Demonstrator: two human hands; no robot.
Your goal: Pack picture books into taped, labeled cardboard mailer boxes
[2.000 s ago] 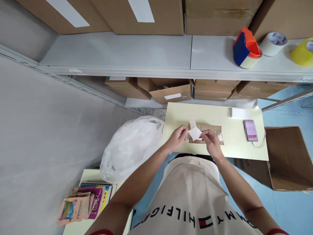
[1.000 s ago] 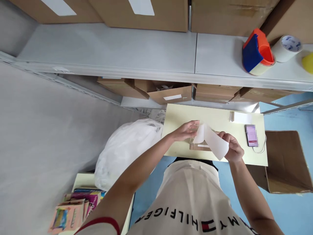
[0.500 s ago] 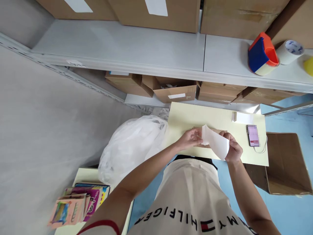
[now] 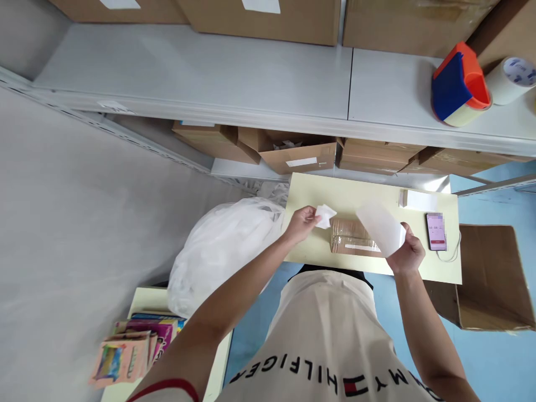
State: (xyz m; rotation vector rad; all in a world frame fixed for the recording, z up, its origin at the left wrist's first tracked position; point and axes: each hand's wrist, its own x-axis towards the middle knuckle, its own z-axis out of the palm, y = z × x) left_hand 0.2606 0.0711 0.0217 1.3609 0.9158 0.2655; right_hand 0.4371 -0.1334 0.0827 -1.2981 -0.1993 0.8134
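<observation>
Plastic bag [image 4: 221, 251]: white, bulging, just off the tabletop's [image 4: 310, 192] left edge.
Left hand [image 4: 300, 222]: near the left edge, pinching a small white paper scrap [image 4: 324, 215].
Brown parcel [image 4: 352, 237]: flat on the tabletop by the near edge, between both hands.
Right hand [image 4: 408, 254]: at the near edge, closed on a white label sheet [image 4: 379, 226] raised above the parcel.
Phone [image 4: 436, 231]: near the right edge.
</observation>
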